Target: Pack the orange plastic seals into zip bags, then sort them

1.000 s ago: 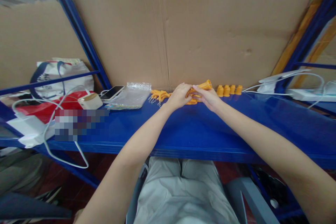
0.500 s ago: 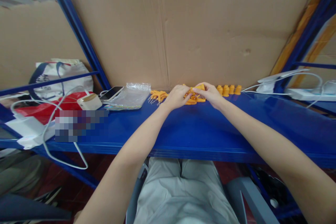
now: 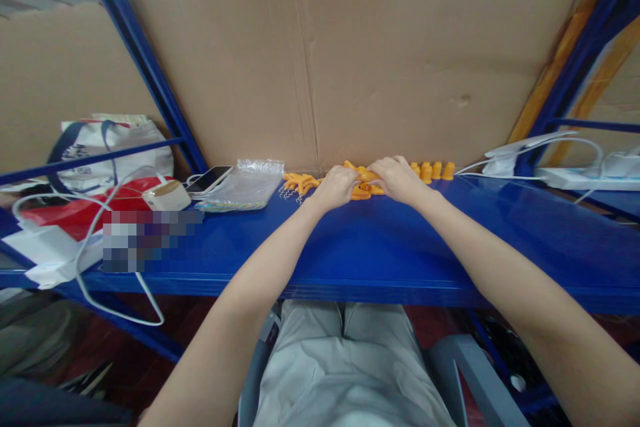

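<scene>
My left hand (image 3: 338, 188) and my right hand (image 3: 399, 180) are close together at the back of the blue table. Both have their fingers curled around an orange plastic piece (image 3: 369, 175), which bridges the small gap between them. My fingers cover much of its shape. Below and behind it lie more orange plastic pieces (image 3: 361, 193), partly hidden by the hands. Left of my left hand is a pile of orange handles with metal corkscrew spirals (image 3: 301, 181). Just right of my right hand stands a row of several orange bell-shaped pieces (image 3: 437, 171).
Clear plastic bags (image 3: 247, 185) and a phone (image 3: 213, 179) lie to the left. Farther left are a white charger with cable (image 3: 47, 247), a red bag (image 3: 75, 215) and a cloth bag (image 3: 120, 150). A cardboard wall (image 3: 390, 67) closes off the back; a power strip (image 3: 575, 178) sits at right.
My right hand has turned over, its back now facing up, and closed over the orange piece's right end. The piece has turned between the hands. The view has shifted slightly.
</scene>
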The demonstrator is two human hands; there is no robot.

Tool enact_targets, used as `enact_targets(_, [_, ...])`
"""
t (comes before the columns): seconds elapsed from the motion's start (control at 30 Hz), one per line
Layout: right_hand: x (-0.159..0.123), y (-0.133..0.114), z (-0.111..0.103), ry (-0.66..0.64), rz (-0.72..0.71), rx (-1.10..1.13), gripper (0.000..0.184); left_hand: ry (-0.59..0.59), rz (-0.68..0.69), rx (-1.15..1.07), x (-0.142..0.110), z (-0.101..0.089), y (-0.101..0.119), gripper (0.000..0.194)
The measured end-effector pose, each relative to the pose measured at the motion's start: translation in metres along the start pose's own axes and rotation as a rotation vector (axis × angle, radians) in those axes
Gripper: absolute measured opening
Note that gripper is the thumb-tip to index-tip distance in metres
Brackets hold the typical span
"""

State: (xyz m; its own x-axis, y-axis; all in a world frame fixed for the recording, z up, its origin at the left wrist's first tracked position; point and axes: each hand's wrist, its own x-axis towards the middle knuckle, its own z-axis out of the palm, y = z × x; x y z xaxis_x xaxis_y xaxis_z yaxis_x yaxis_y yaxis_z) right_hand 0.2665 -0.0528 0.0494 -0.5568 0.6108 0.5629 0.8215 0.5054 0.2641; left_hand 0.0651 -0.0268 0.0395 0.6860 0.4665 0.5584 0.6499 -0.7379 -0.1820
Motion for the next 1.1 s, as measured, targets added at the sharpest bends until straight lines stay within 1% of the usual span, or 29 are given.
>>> enact_targets(0.1, [0.0, -0.005, -0.003, 0.053, -0.014, -0.067, 0.024, 0.032, -0.014, -0.017, 0.0, -0.001, 0.0, 0.019])
enact_targets(0.23, [-0.002, -0.008, 0.003, 0.052, -0.014, -0.048, 0.026, 0.039, 0.016, -0.007, -0.001, 0.001, -0.004, 0.018])
enact_targets(0.37, [-0.004, -0.011, 0.01, -0.013, -0.036, -0.039, 0.029, -0.002, 0.033, 0.024, -0.003, 0.003, -0.006, 0.019])
enact_targets(0.43, [-0.003, -0.013, 0.01, -0.055, -0.024, -0.068, 0.028, -0.015, 0.036, 0.023, -0.003, 0.004, -0.006, 0.019])
enact_targets(0.5, [-0.003, -0.016, 0.008, -0.064, -0.004, -0.101, 0.025, -0.015, 0.04, 0.013, -0.003, 0.004, -0.006, 0.02])
enact_targets(0.6, [-0.002, -0.018, 0.006, -0.013, 0.007, -0.132, 0.023, 0.0, 0.046, 0.007, -0.002, 0.003, -0.005, 0.02])
enact_targets(0.7, [-0.001, -0.015, 0.008, 0.02, -0.016, -0.104, 0.023, 0.009, 0.054, 0.018, -0.002, 0.002, -0.004, 0.02])
enact_targets(0.77, [-0.001, -0.012, 0.01, -0.007, -0.03, -0.057, 0.023, 0.003, 0.06, 0.024, -0.002, 0.002, -0.004, 0.02])
enact_targets(0.83, [-0.002, -0.01, 0.011, -0.061, -0.026, -0.019, 0.024, -0.008, 0.06, 0.02, -0.003, 0.003, -0.004, 0.02])
enact_targets(0.97, [-0.002, -0.013, 0.01, -0.148, 0.006, -0.016, 0.026, -0.02, 0.044, -0.026, -0.003, 0.005, -0.004, 0.019])
enact_targets(1.03, [-0.002, -0.016, 0.009, -0.167, 0.018, -0.038, 0.026, -0.018, 0.042, -0.046, -0.003, 0.005, -0.004, 0.019])
enact_targets(1.1, [-0.001, -0.019, 0.006, -0.16, 0.018, -0.07, 0.026, -0.012, 0.038, -0.065, -0.003, 0.005, -0.004, 0.019])
